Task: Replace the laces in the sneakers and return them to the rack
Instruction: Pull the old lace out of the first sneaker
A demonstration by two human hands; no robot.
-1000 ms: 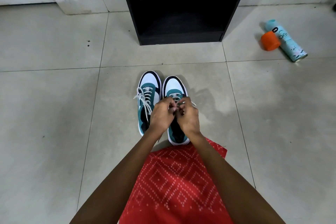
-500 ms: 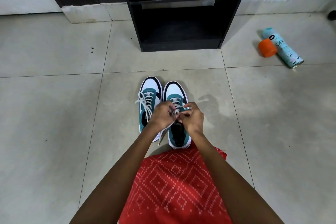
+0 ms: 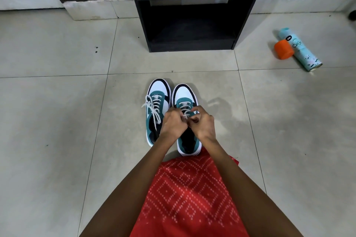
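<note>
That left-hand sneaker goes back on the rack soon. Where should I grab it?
Take the sneaker by its heel collar, from above at the near end: the mouth opens upward, the heel points toward you, and the loose lace ends spill over the outer side farther forward, so that grip likely clears them.

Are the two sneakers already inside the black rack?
No, the sneakers stand on the floor in front of the rack.
</note>
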